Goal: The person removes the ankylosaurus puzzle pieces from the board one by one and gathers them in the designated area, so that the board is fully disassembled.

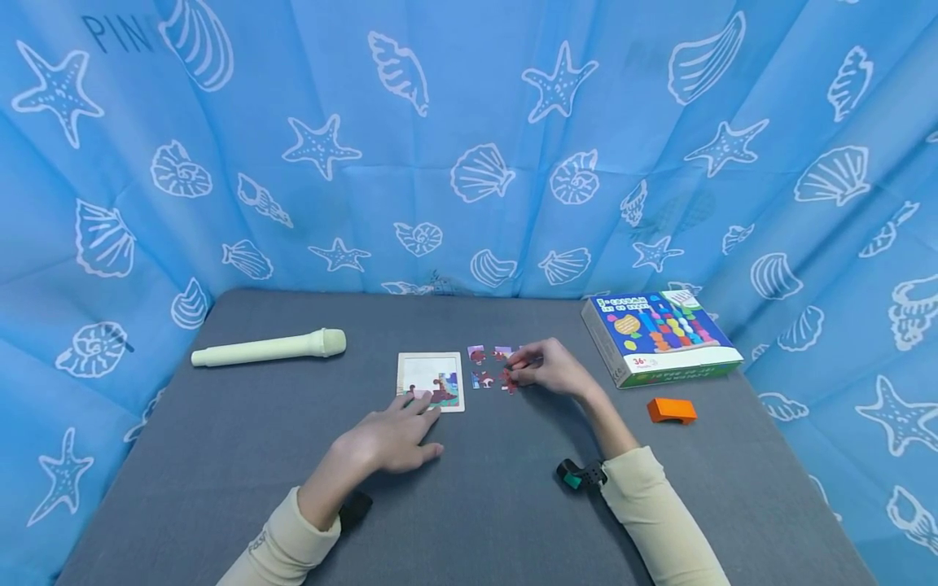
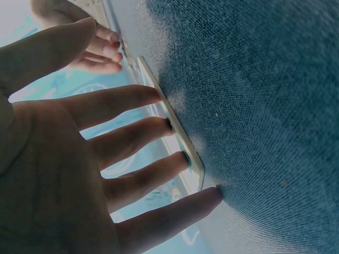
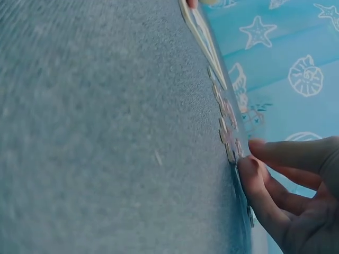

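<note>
A square jigsaw tray (image 1: 430, 356) with a pale rim lies on the table, some fitted pieces (image 1: 448, 392) along its lower right. My left hand (image 1: 392, 435) rests at the tray's near edge, fingers spread; in the left wrist view several fingertips (image 2: 179, 159) touch its rim. To the right of the tray lie loose purple and red puzzle pieces (image 1: 479, 380). My right hand (image 1: 553, 370) is over the right side of these pieces, with thumb and forefinger pinching a small reddish puzzle piece, mostly hidden by the fingers.
A pale toy microphone (image 1: 267, 348) lies at the left. At the back right stands a colourful toy box (image 1: 663, 335), with an orange arch block (image 1: 672, 410) in front of it. A blue shell-patterned curtain (image 1: 440, 163) hangs behind the grey table (image 1: 484, 505).
</note>
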`<action>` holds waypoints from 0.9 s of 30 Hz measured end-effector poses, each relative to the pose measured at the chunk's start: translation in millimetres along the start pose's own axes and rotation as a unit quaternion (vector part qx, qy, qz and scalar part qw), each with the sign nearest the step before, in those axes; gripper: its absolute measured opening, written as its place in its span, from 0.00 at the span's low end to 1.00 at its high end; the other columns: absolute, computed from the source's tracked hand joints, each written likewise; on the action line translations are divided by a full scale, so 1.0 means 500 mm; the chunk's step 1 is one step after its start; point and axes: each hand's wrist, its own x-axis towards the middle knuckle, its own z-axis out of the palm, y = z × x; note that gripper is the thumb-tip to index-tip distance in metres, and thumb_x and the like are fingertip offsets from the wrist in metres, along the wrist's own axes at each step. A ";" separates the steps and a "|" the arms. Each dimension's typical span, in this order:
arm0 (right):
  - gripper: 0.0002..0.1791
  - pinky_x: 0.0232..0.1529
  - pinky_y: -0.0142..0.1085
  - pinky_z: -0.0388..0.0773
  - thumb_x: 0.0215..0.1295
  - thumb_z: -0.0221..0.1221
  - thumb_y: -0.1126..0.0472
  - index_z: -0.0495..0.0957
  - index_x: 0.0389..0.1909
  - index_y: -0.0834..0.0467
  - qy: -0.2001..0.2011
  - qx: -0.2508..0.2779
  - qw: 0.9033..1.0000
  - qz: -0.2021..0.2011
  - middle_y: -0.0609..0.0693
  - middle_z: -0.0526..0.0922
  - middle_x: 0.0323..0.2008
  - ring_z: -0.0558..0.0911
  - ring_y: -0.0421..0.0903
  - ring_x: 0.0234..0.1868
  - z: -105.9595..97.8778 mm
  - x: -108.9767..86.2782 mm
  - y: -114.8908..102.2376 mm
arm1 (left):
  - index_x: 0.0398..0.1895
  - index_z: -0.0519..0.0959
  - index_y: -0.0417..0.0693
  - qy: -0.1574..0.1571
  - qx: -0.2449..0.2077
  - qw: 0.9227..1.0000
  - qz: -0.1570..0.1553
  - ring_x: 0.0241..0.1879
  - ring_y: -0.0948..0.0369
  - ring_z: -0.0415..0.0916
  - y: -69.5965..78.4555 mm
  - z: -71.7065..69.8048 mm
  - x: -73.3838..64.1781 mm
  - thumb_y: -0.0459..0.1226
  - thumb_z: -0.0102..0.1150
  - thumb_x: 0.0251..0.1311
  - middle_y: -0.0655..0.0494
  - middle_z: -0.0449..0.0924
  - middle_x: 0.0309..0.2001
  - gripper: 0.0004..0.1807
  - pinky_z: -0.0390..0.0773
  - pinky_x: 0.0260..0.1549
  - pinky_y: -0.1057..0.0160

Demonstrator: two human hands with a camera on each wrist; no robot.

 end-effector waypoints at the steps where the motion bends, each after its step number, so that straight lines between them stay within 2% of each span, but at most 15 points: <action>1: 0.14 0.42 0.28 0.88 0.69 0.69 0.70 0.87 0.54 0.70 -0.003 0.008 1.000 0.000 0.66 0.91 0.44 0.90 0.45 0.40 0.001 0.000 -0.001 | 0.85 0.65 0.49 0.001 0.001 1.000 0.000 0.90 0.45 0.46 0.000 0.000 0.000 0.53 0.58 0.80 0.49 0.53 0.89 0.38 0.63 0.77 0.26; 10: 0.16 0.45 0.30 0.89 0.70 0.69 0.70 0.86 0.56 0.70 -0.023 0.046 0.999 -0.003 0.66 0.91 0.49 0.91 0.43 0.42 0.014 0.000 -0.019 | 0.85 0.65 0.50 0.004 0.007 1.000 -0.003 0.89 0.44 0.47 0.003 0.001 0.003 0.53 0.58 0.79 0.48 0.53 0.89 0.37 0.64 0.77 0.26; 17: 0.16 0.47 0.42 0.92 0.72 0.68 0.68 0.86 0.57 0.70 -0.037 0.068 0.997 -0.008 0.67 0.91 0.49 0.91 0.43 0.40 0.037 0.005 -0.051 | 0.83 0.68 0.48 0.016 0.017 1.000 0.002 0.88 0.42 0.51 0.005 0.001 0.006 0.53 0.59 0.79 0.47 0.55 0.88 0.36 0.68 0.75 0.27; 23: 0.15 0.43 0.35 0.89 0.72 0.67 0.69 0.86 0.55 0.69 -0.053 0.074 0.996 -0.024 0.65 0.91 0.49 0.90 0.40 0.40 0.065 0.022 -0.072 | 0.81 0.70 0.45 0.034 0.028 0.999 0.013 0.86 0.41 0.55 0.006 0.004 0.010 0.53 0.60 0.79 0.44 0.59 0.86 0.36 0.72 0.73 0.29; 27: 0.13 0.43 0.35 0.90 0.72 0.67 0.69 0.86 0.54 0.70 -0.064 0.076 0.994 -0.038 0.65 0.91 0.47 0.90 0.40 0.40 0.088 0.036 -0.083 | 0.80 0.70 0.43 0.044 0.039 0.998 0.019 0.85 0.41 0.57 0.008 0.006 0.012 0.52 0.61 0.78 0.43 0.60 0.84 0.36 0.73 0.74 0.33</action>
